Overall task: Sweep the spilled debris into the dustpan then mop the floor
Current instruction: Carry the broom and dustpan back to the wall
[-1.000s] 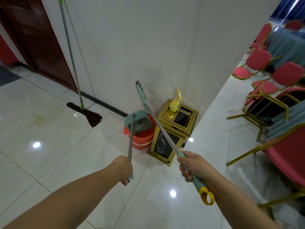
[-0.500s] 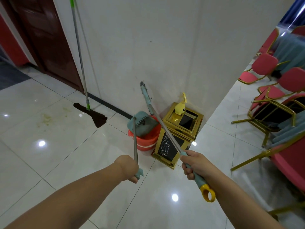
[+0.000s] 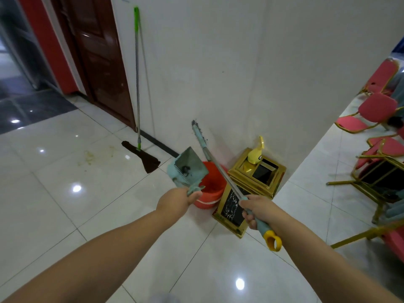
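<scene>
Dustpan (image 3: 187,169) up off the floor, tilted over the red bucket (image 3: 211,186), left hand (image 3: 178,201) gripping its handle. Right hand (image 3: 259,212) wrapped round the broom (image 3: 220,178) near its yellow loop, shaft angled toward the wall. Mop (image 3: 137,84) leans on the wall; yellowish debris (image 3: 88,159) on tiles to its left. Gold bin (image 3: 249,189) beside bucket.
</scene>
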`<act>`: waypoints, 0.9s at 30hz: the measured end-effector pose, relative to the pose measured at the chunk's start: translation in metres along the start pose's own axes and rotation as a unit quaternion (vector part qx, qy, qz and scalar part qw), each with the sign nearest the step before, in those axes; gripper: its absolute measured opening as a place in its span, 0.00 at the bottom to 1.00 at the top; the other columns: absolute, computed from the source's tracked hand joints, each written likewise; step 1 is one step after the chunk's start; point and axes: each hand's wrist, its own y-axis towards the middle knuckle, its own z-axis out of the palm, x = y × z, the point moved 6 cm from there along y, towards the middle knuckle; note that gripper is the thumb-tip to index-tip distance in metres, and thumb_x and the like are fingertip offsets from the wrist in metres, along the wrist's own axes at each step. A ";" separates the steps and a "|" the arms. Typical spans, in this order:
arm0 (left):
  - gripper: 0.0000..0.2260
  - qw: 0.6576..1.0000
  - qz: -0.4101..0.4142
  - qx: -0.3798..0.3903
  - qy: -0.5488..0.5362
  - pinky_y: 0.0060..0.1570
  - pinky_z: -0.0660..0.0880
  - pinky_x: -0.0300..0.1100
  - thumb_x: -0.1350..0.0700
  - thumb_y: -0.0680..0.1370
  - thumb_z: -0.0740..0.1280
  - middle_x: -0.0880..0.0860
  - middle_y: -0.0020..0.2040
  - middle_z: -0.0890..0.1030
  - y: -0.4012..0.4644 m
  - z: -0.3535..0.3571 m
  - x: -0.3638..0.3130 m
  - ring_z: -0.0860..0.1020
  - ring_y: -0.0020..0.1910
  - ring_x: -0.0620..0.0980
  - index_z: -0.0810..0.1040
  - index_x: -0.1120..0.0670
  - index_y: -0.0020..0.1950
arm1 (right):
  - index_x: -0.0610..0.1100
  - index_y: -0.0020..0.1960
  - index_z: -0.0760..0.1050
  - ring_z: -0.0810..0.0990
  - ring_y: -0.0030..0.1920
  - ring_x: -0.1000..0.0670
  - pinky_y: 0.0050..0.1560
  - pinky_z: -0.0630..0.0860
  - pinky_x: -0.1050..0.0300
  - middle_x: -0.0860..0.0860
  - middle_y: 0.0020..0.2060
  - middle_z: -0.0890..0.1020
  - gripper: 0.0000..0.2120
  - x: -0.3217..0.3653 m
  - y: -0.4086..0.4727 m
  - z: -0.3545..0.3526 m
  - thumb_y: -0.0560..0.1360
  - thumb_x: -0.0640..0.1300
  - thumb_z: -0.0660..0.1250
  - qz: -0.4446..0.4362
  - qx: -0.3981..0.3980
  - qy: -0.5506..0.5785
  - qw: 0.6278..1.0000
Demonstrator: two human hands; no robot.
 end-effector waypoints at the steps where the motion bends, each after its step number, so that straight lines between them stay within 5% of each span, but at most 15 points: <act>1: 0.22 0.999 -0.019 -0.025 -0.035 0.26 0.64 0.39 0.33 0.76 0.51 0.47 0.29 0.70 -0.003 -0.006 0.006 0.71 0.29 0.46 0.66 0.49 0.34 | 0.43 0.48 0.73 0.68 0.20 0.56 0.19 0.69 0.66 0.46 0.30 0.71 0.03 0.005 0.003 0.005 0.80 0.40 0.61 0.004 0.007 -0.003 1.000; 6: 0.24 0.959 -0.134 -0.117 -0.222 0.32 0.69 0.41 0.36 0.77 0.54 0.50 0.29 0.74 -0.019 -0.026 0.053 0.75 0.32 0.50 0.71 0.51 0.31 | 0.37 0.51 0.70 0.66 0.15 0.56 0.16 0.65 0.69 0.47 0.26 0.68 0.03 0.032 0.020 0.041 0.79 0.36 0.59 0.041 0.044 -0.024 0.998; 11: 0.29 0.893 -0.218 -0.152 -0.364 0.37 0.75 0.47 0.37 0.77 0.58 0.65 0.44 0.81 -0.025 -0.027 0.110 0.80 0.45 0.65 0.79 0.63 0.47 | 0.35 0.56 0.68 0.68 0.19 0.55 0.16 0.67 0.66 0.47 0.28 0.71 0.08 0.057 0.044 0.084 0.78 0.36 0.60 0.059 0.067 -0.061 0.994; 15: 0.29 0.879 -0.252 -0.128 -0.385 0.47 0.78 0.58 0.38 0.77 0.59 0.69 0.50 0.80 -0.012 -0.026 0.147 0.78 0.51 0.68 0.78 0.65 0.51 | 0.35 0.46 0.70 0.68 0.18 0.55 0.16 0.66 0.68 0.47 0.27 0.72 0.04 0.084 0.074 0.126 0.77 0.35 0.59 0.102 0.099 -0.059 0.988; 17: 0.27 0.867 -0.267 -0.108 -0.407 0.43 0.78 0.56 0.39 0.78 0.58 0.68 0.46 0.80 0.000 -0.026 0.168 0.79 0.46 0.67 0.79 0.63 0.49 | 0.36 0.44 0.70 0.68 0.17 0.56 0.16 0.66 0.68 0.46 0.28 0.72 0.04 0.103 0.095 0.152 0.77 0.34 0.58 0.123 0.109 -0.055 0.985; 20: 0.23 0.842 -0.299 -0.073 -0.444 0.27 0.68 0.40 0.39 0.78 0.58 0.57 0.30 0.74 0.019 -0.023 0.199 0.72 0.27 0.52 0.75 0.55 0.33 | 0.37 0.44 0.67 0.68 0.16 0.56 0.14 0.65 0.68 0.46 0.27 0.71 0.05 0.128 0.126 0.197 0.78 0.35 0.55 0.168 0.139 -0.057 0.974; 27: 0.21 0.795 -0.331 -0.002 -0.508 0.23 0.63 0.34 0.43 0.79 0.59 0.54 0.28 0.70 0.072 -0.018 0.255 0.66 0.23 0.47 0.71 0.56 0.33 | 0.35 0.46 0.67 0.69 0.16 0.55 0.17 0.70 0.68 0.44 0.33 0.71 0.05 0.182 0.180 0.279 0.79 0.36 0.56 0.230 0.175 -0.066 0.955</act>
